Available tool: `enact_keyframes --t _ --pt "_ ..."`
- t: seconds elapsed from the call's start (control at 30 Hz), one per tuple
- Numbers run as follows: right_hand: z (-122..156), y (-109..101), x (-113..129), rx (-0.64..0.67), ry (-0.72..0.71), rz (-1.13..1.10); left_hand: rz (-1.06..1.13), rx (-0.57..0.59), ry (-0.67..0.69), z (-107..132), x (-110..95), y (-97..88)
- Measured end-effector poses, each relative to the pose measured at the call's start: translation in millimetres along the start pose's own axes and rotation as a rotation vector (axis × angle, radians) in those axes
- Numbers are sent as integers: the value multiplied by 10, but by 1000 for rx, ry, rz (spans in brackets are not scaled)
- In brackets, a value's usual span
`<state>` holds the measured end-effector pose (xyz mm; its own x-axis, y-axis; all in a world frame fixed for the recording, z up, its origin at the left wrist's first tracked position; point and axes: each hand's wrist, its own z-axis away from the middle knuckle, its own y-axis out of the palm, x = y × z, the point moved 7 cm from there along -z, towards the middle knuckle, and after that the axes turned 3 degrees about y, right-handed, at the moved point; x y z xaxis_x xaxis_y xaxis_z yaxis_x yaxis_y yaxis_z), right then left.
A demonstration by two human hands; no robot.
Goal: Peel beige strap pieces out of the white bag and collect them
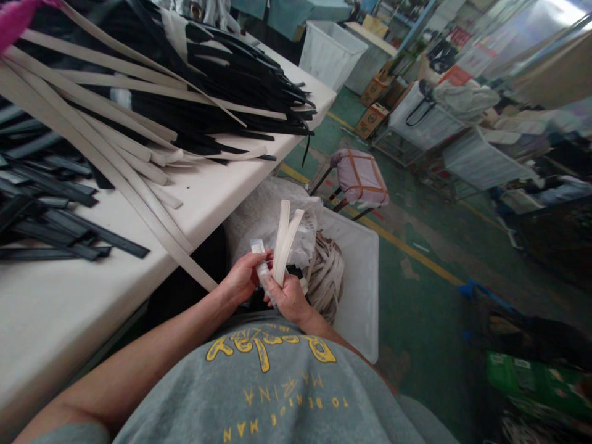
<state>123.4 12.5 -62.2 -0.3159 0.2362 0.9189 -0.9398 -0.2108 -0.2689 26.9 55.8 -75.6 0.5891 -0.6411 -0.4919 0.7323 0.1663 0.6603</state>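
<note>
Low in front of my body, my right hand (290,298) is closed around two cream-coloured flat straps (285,240), whose rounded upper ends stick up and fan slightly apart. Just beside it, my left hand (244,277) pinches a short whitish, shiny strip (259,250). The lower end of that strip reaches the right hand's fingers; I cannot make out exactly what it is. Beneath the hands, a coil of beige straps (326,274) lies in a white plastic bin (363,271), next to clear plastic wrapping (259,206).
To the left, a white table (189,209) carries heaps of black straps (240,74) and long cream straps (106,135), some overhanging its edge. A padded stool (361,176) stands beyond the bin. Farther off are white tubs (330,52), cartons (371,120) and wheeled carts (419,117).
</note>
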Motion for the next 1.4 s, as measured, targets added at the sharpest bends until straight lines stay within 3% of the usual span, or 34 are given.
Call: enact_keyframes --t 0.93,1.4 --pt "-19 19 9 17 5 4 -1 25 -43 12 13 27" --pt "-24 24 64 50 29 42 -13 -38 -37 16 -12 18"
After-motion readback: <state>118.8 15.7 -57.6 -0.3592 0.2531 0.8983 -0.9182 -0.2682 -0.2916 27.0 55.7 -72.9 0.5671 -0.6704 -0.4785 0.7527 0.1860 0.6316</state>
